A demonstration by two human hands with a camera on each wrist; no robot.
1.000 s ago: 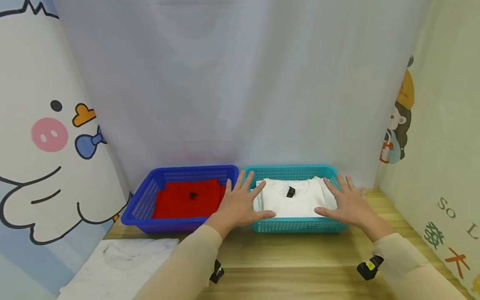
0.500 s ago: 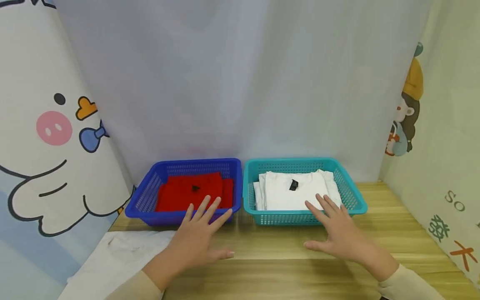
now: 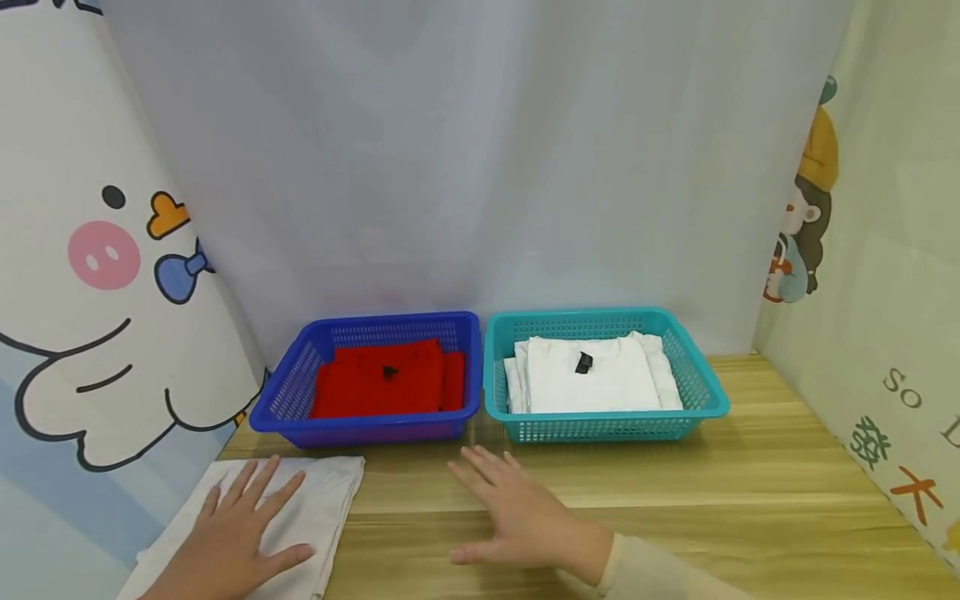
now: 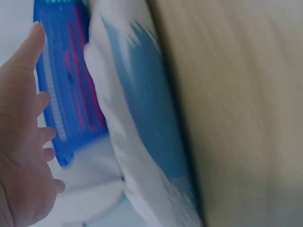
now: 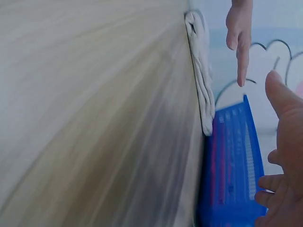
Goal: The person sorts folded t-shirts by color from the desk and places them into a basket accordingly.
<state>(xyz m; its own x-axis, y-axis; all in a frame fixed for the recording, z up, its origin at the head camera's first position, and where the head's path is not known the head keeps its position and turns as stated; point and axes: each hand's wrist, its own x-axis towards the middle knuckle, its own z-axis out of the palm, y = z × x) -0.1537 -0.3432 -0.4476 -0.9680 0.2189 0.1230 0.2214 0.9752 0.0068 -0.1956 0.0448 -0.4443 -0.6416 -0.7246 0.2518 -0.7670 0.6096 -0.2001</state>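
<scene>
My left hand (image 3: 225,542) hovers over folded white cloth (image 3: 337,492), likely shirts stacked at the table's near left. Its fingers are spread, and the right wrist view shows a gap between that hand and the cloth (image 5: 202,75). My right hand (image 3: 525,517) hangs over the wood to the right of the stack, fingers straight and thumb apart, holding nothing. In the left wrist view the white cloth (image 4: 106,90) has a blue-looking part along its side.
A blue basket (image 3: 360,433) at the back holds folded red clothes (image 3: 420,392). Right beside it stands a teal basket (image 3: 600,429) with folded white shirts (image 3: 592,392). A grey curtain (image 3: 465,167) hangs behind; printed sheets line both sides.
Both hands have drawn back from the teal basket and swung left. The left hand is now above the white stack, the right over the middle of the table. Both baskets stayed put.
</scene>
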